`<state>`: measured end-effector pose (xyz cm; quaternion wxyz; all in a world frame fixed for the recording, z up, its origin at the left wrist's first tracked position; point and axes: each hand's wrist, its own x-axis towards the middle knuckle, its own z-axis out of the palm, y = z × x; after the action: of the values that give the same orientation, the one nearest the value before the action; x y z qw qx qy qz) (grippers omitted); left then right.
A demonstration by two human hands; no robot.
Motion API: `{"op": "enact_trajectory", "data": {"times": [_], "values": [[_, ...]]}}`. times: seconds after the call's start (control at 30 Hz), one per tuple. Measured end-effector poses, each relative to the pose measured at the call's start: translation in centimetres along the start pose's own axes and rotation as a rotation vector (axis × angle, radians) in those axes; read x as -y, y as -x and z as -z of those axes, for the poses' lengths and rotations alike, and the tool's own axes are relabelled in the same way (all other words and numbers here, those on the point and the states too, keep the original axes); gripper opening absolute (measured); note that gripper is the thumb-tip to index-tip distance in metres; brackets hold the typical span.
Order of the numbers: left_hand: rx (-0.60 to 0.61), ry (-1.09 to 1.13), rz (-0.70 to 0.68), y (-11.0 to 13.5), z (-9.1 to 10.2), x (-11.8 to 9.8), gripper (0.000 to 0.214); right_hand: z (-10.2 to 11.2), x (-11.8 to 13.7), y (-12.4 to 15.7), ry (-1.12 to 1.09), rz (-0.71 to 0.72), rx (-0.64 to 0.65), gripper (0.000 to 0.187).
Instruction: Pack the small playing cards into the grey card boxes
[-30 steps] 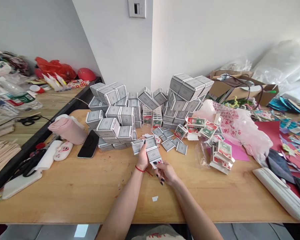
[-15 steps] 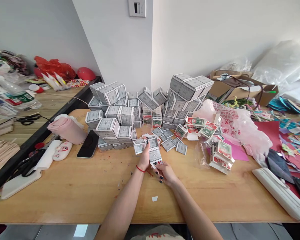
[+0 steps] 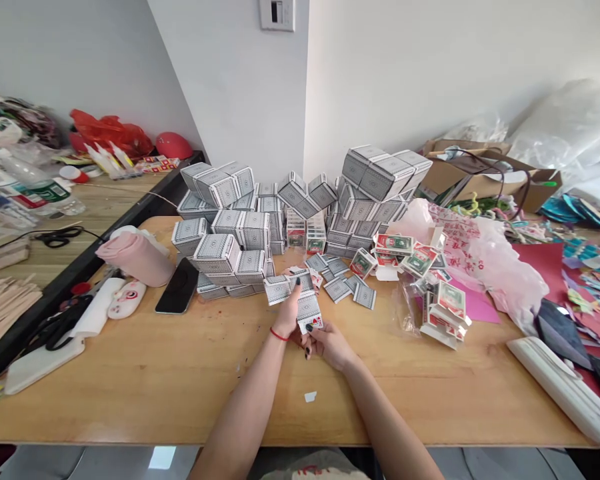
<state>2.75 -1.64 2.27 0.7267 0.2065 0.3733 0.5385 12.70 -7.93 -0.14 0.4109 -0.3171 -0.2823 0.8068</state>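
My left hand [image 3: 289, 312] is closed around several joined playing cards [image 3: 308, 305], their grey patterned backs facing up and its thumb lying on top. At the near end of these cards, my right hand [image 3: 331, 344] pinches a card's edge, where a red heart card face [image 3: 312, 324] shows. Just beyond the left hand lie more cards, some face up and partly hidden. Loose grey-backed cards [image 3: 338, 289] are scattered to the right of the hands. Behind them rise stacked blocks folded from cards [image 3: 251, 230], standing left, middle and right.
On the left are a black phone [image 3: 177, 287], a pink cloth roll [image 3: 137, 256] and a white glue gun [image 3: 55, 353]. Torn card boxes [image 3: 446, 303], a pink plastic bag [image 3: 505, 267] and a long white case [image 3: 555, 383] lie right. A paper scrap [image 3: 311, 397] rests near the front edge.
Both hands have shifted slightly left. The near end of the held cards has turned, so more of the red heart face shows beside my right fingers.
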Motion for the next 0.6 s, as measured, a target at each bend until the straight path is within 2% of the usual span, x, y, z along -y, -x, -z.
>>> {"op": "enact_trajectory", "data": {"times": [0.2,0.4,0.6], "values": [[-0.057,-0.061,0.006,-0.51,0.76,0.92,0.027,-0.3,0.04,0.02,0.023,0.023,-0.09,0.02],[-0.095,-0.096,0.003,-0.52,1.0,0.99,0.022,-0.69,0.18,0.1,-0.001,0.069,-0.066,0.03],[-0.079,-0.153,0.018,-0.38,0.88,1.1,0.021,-0.62,-0.04,0.2,-0.021,0.1,-0.071,0.028]]}}
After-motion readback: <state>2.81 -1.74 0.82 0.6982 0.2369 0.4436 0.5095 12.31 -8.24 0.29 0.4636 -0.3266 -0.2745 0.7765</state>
